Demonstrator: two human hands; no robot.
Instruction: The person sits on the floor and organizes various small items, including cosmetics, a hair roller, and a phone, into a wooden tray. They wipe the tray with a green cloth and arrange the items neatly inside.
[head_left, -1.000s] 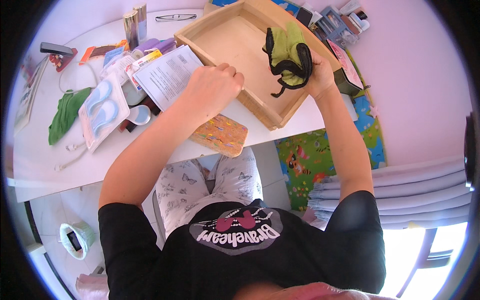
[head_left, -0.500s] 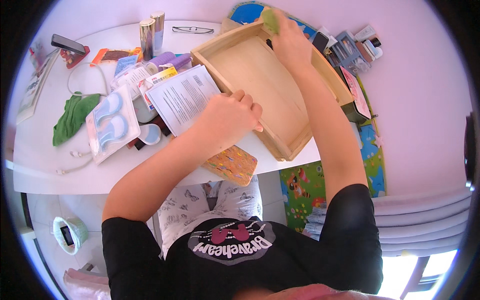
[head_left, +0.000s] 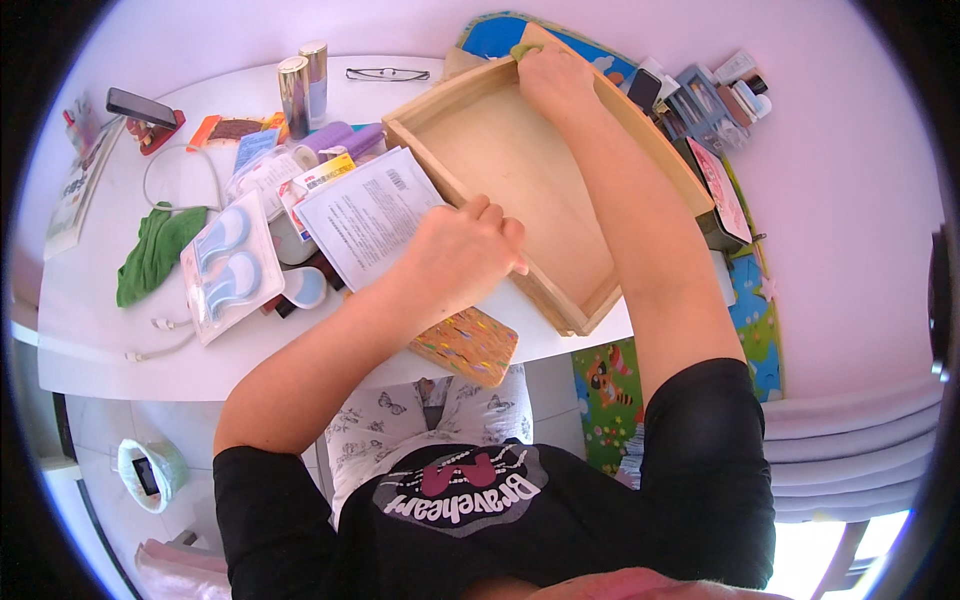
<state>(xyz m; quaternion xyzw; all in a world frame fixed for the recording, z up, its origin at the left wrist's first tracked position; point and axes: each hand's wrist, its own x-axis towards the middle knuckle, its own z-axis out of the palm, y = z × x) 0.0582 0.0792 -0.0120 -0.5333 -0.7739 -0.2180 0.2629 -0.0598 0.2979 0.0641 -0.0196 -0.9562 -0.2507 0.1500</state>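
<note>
Taking the drawer as the clock's centre, with twelve at the top of the view, a crumpled dark green cloth (head_left: 158,255) lies just below nine o'clock on the white, round-edged table (head_left: 90,345); beside it is a clear flat pack holding pale blue and white pieces (head_left: 232,270); next come white printed papers (head_left: 370,215), just beside the drawer's left wall.

The left hand (head_left: 468,245) is between seven and eight o'clock, its fingers curled in at the left wall's rim; I cannot tell whether they clamp it; below its wrist, at seven o'clock, lies an orange-brown, colour-flecked rectangular slab (head_left: 467,345).

The pale wooden drawer (head_left: 540,180) sits on the table, open side up; it looks smooth and lightly grained, its floor bare, its right panel rising above the other walls; its long axis slants from between ten and eleven to between four and five, the near short end pointing to the latter.

The right hand (head_left: 558,80) is at twelve, fingers closed on a yellow-green cloth (head_left: 525,49), mostly hidden, at the drawer's far corner; a grey plastic organiser (head_left: 708,103) stands at two.
</note>
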